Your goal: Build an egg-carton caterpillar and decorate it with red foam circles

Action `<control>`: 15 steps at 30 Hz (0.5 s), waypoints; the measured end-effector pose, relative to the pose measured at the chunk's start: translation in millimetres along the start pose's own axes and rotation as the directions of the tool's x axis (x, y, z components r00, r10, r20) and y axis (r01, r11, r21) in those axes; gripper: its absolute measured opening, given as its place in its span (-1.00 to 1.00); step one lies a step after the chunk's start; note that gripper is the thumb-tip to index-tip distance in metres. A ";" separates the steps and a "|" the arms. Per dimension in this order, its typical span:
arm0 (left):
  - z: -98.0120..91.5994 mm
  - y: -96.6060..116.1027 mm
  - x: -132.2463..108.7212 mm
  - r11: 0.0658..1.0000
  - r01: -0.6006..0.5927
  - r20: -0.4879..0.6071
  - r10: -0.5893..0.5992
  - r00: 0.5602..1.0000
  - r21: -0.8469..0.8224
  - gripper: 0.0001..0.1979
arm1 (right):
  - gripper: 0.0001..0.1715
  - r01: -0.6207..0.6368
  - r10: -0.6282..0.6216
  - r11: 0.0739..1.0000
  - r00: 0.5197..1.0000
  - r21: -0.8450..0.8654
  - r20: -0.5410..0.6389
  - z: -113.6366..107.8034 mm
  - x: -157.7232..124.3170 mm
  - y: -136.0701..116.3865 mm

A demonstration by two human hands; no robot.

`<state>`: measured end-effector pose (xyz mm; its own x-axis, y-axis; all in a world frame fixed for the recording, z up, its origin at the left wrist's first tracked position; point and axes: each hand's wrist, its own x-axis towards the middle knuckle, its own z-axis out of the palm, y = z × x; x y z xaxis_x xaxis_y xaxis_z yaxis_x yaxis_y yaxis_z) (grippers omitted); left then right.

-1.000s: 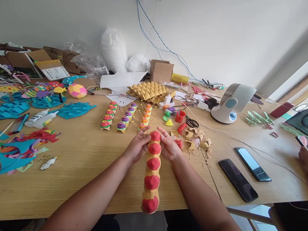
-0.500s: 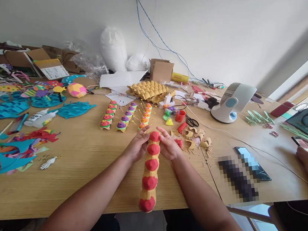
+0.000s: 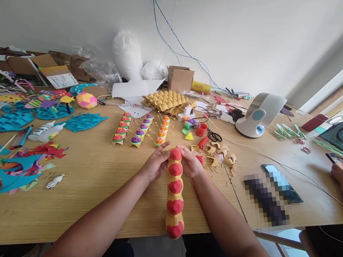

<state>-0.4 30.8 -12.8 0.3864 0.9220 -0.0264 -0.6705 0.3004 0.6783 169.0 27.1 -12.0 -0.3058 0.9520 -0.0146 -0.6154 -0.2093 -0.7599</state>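
A long strip cut from an egg carton (image 3: 175,187), tan with several red-painted bumps, points toward me over the table's front edge. My left hand (image 3: 157,163) grips its far end from the left, thumb against the side. On the other side, my right hand (image 3: 190,162) is closed on the same end. Beyond my hands stand three decorated egg carton strips: one red and green (image 3: 122,128), one purple (image 3: 142,131), one orange and yellow (image 3: 161,130) with pins around it.
An uncut egg tray (image 3: 165,100) lies at the back. Scissors (image 3: 214,135), carton scraps (image 3: 221,153) and a white fan (image 3: 259,115) are to the right. Blue paper shapes (image 3: 85,121) and glue bottles (image 3: 47,131) lie left. Another person's hand (image 3: 342,174) holds a phone.
The near end of the red-bumped strip has swung to the right, so it now points more straight at me. Both hands keep hold of its far end.
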 end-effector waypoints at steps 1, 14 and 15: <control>0.7 0.2 -0.5 1.000 0.005 -0.003 -0.005 1.000 0.003 -0.31 | -0.61 -0.005 0.005 1.000 1.000 -0.003 -0.002 -0.7 0.1 -0.1; 4.5 1.9 -1.8 1.000 0.006 -0.010 -0.006 1.000 0.013 -0.29 | -0.64 -0.001 0.002 0.999 1.000 0.054 -0.021 -0.2 1.3 1.3; 4.3 1.8 -1.8 1.000 0.010 -0.010 -0.010 1.000 0.016 -0.30 | -0.64 0.001 0.001 0.998 1.000 0.056 -0.022 -0.7 1.5 1.0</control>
<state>0.5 28.6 -8.4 0.3869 0.9213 -0.0400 -0.6566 0.3057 0.6895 168.4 28.5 -13.3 -0.2900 0.9566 -0.0293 -0.6554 -0.2209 -0.7223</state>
